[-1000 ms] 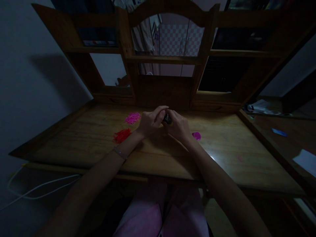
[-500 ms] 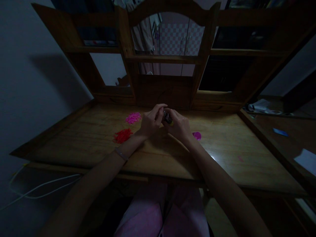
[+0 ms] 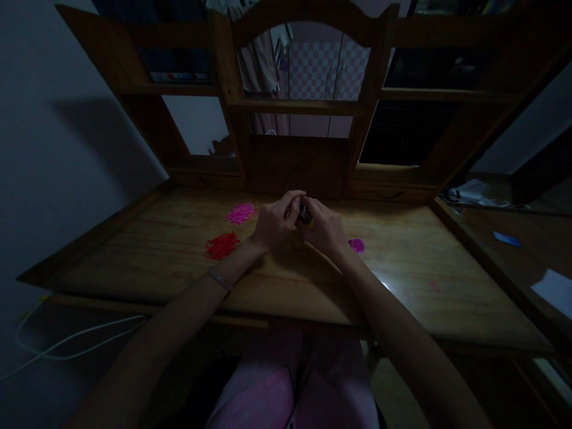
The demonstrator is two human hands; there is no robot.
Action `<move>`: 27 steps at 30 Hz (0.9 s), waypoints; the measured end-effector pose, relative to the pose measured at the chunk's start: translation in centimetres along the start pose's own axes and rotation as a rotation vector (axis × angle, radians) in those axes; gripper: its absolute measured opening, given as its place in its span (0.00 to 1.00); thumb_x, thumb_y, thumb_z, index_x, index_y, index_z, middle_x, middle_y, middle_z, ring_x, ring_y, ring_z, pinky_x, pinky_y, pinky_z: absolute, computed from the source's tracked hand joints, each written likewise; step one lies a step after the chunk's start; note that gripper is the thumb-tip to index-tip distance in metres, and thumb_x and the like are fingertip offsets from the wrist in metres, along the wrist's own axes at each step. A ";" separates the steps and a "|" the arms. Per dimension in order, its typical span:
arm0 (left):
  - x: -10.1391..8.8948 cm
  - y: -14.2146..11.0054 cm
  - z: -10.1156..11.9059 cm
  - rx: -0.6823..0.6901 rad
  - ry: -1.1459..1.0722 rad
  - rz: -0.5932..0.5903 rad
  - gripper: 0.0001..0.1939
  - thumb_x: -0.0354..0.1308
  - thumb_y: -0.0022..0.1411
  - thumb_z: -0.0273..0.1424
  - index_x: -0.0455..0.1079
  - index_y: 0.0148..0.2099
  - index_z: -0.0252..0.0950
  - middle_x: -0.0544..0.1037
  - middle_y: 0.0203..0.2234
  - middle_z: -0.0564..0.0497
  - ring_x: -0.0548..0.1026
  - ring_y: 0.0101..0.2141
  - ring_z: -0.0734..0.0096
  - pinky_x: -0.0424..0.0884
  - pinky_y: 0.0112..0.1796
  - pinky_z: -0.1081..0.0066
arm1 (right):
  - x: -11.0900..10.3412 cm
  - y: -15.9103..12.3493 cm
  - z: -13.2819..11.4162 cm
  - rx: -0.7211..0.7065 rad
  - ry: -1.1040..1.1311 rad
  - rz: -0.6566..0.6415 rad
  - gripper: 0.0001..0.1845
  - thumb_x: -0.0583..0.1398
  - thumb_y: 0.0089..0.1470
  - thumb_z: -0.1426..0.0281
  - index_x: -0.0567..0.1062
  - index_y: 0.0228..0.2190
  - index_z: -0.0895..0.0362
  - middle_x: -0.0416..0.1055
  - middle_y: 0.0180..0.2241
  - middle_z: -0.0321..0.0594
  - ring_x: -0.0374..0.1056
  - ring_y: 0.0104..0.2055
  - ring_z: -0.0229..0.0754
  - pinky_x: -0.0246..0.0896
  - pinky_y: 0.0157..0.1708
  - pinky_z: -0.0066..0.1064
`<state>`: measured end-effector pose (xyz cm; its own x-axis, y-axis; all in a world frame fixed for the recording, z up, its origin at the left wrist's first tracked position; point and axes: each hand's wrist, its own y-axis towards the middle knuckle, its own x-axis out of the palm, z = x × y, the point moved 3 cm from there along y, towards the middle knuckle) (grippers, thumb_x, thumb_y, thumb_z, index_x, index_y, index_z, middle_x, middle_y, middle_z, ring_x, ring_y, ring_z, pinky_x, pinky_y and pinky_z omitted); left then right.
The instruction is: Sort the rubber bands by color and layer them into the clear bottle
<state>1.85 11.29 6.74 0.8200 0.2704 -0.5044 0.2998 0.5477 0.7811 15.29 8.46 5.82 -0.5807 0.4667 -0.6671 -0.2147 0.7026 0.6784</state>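
Observation:
Both of my hands meet over the back middle of the wooden desk (image 3: 415, 280). My left hand (image 3: 273, 224) is curled, its fingertips pinching at a small dark object (image 3: 305, 215) with a yellowish edge. My right hand (image 3: 328, 229) is closed around that same object from the right. The dim light hides what the object is. A thin light stick or strand runs from under my right hand toward me. A thin bracelet sits on my left wrist.
A pink pile of small strands (image 3: 241, 213) and a red pile (image 3: 221, 245) lie left of my hands. A small magenta round piece (image 3: 356, 245) lies to the right. A wooden hutch (image 3: 295, 149) rises behind. A white cable (image 3: 67, 342) hangs at the lower left.
My left fingers have shifted slightly on the small object, lifting and then closing back down. The hands stay in the same spot.

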 end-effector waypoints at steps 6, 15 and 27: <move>-0.1 -0.1 0.2 0.025 0.019 0.043 0.14 0.47 0.70 0.33 0.68 0.52 0.36 0.79 0.38 0.51 0.74 0.28 0.78 0.68 0.32 0.78 | -0.1 0.0 -0.1 -0.008 0.030 0.011 0.19 0.55 0.59 0.67 0.66 0.52 0.56 0.72 0.47 0.47 0.70 0.45 0.47 0.63 0.41 0.34; -0.1 -0.1 0.3 0.056 0.023 0.088 0.13 0.48 0.69 0.32 0.67 0.53 0.36 0.78 0.39 0.50 0.71 0.26 0.80 0.68 0.32 0.77 | -0.1 0.0 -0.2 0.006 0.044 0.017 0.19 0.56 0.58 0.67 0.66 0.51 0.57 0.73 0.47 0.47 0.71 0.45 0.47 0.63 0.41 0.34; 0.0 -0.1 0.3 0.086 0.023 0.158 0.12 0.50 0.68 0.32 0.64 0.52 0.36 0.68 0.44 0.46 0.72 0.40 0.71 0.71 0.39 0.72 | -0.5 0.1 0.1 0.054 0.088 0.085 0.19 0.55 0.60 0.65 0.66 0.52 0.55 0.72 0.47 0.47 0.70 0.47 0.47 0.64 0.44 0.35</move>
<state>2.00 10.95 6.76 0.8492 0.3662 -0.3805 0.2098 0.4272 0.8795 15.66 8.38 6.20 -0.6624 0.4779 -0.5769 -0.1212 0.6915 0.7121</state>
